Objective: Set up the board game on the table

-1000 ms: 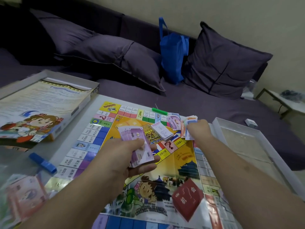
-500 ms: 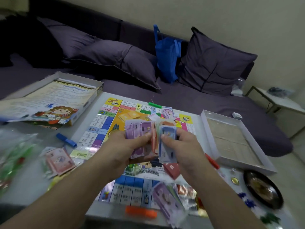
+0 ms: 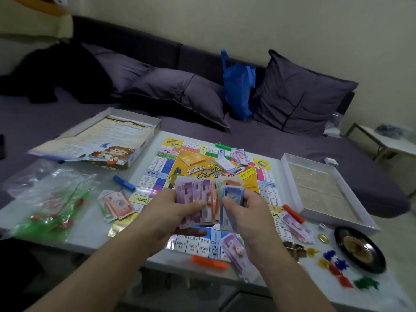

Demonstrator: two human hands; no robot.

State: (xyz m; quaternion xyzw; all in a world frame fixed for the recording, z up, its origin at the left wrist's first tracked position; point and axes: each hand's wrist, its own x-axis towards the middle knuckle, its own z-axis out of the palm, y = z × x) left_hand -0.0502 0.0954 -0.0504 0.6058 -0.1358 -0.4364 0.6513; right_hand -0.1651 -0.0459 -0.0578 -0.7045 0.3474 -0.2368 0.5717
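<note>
Board laid out | both hands, left and right, grasp fanned notes | sorting money unfinished

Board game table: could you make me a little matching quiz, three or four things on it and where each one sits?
Things:
1. orange stick
2. blue stick
3. dice
4. green stick

Places:
A. at the far edge of the game board
B. on the table left of the board
C. near the table's front edge, below the board
D. right of the board, by the black roulette wheel

Pairs: 1-C, 2-B, 3-D, 4-A
</note>
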